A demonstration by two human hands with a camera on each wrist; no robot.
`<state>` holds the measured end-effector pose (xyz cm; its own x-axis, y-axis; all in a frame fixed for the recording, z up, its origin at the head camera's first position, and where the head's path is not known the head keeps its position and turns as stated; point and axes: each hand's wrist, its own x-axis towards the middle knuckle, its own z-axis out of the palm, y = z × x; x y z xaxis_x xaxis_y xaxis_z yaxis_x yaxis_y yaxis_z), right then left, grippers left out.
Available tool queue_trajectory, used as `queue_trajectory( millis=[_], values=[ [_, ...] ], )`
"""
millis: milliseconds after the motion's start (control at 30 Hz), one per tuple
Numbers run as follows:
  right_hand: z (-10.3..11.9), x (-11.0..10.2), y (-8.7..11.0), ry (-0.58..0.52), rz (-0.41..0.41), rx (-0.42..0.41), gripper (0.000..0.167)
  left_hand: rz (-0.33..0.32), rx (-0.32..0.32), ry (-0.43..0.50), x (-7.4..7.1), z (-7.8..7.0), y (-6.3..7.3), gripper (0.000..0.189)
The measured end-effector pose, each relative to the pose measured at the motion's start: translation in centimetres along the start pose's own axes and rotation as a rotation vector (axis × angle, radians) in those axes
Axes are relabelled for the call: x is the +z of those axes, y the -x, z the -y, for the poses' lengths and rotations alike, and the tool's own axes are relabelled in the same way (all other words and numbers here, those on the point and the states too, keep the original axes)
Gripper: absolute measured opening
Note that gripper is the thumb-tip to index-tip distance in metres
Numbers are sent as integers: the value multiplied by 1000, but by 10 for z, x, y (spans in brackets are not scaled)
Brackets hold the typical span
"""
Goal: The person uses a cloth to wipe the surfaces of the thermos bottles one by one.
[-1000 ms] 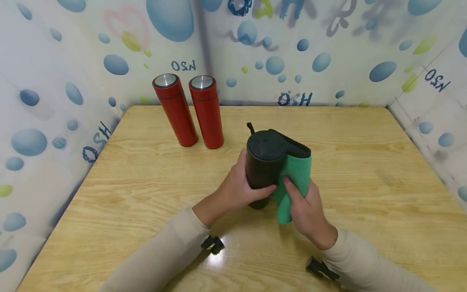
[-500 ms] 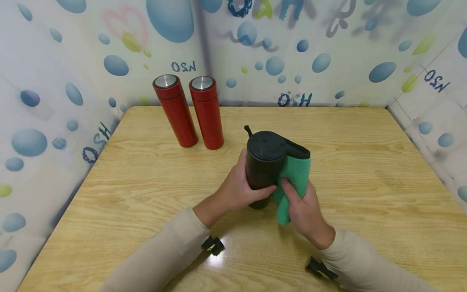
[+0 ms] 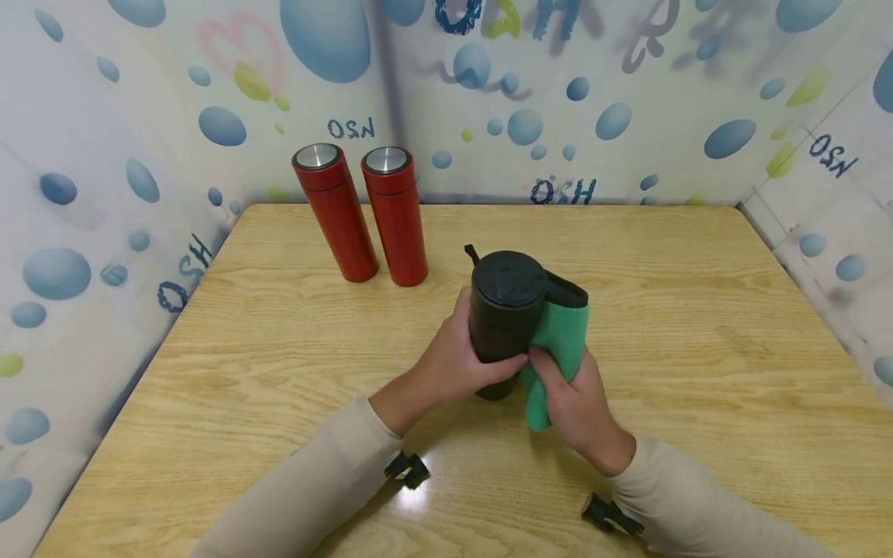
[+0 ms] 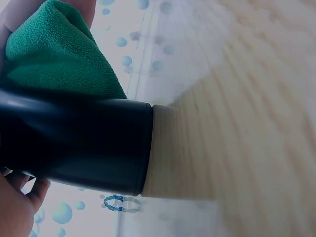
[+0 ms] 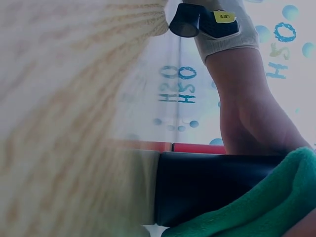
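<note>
A black bottle [image 3: 508, 310] with a flat black lid stands on the table, its base seeming to touch the wood in both wrist views. My left hand [image 3: 456, 356] grips it from the left, thumb across the front. On the right, my right hand [image 3: 579, 407] holds a green cloth [image 3: 563, 333] against the bottle's side, thumb on top. The cloth [image 4: 64, 57] looks like towelling and lies folded along the bottle in the left wrist view. A dark band [image 3: 567, 290] runs along the cloth's upper edge, and a small dark tip pokes out behind the lid. Most fingers are hidden.
Two red flasks [image 3: 336, 221] with silver-topped lids stand side by side at the back left. The wooden table [image 3: 698, 325] ends against walls covered with a blue-dotted print. A dark wrist device [image 3: 408, 469] sits under each forearm.
My right hand and the green cloth have shifted slightly left along the bottle, and the dark tip behind the lid has moved left and down. The left hand stays put.
</note>
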<state>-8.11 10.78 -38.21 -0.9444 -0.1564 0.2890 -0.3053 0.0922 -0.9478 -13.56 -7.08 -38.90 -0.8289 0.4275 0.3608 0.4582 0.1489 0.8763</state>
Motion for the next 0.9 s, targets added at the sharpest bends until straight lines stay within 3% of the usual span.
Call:
queue_trajectory(
  millis=[900],
  values=[
    [-4,0,-1,12,6,3,19,-2,-7,2,0,1,1,87]
  ],
)
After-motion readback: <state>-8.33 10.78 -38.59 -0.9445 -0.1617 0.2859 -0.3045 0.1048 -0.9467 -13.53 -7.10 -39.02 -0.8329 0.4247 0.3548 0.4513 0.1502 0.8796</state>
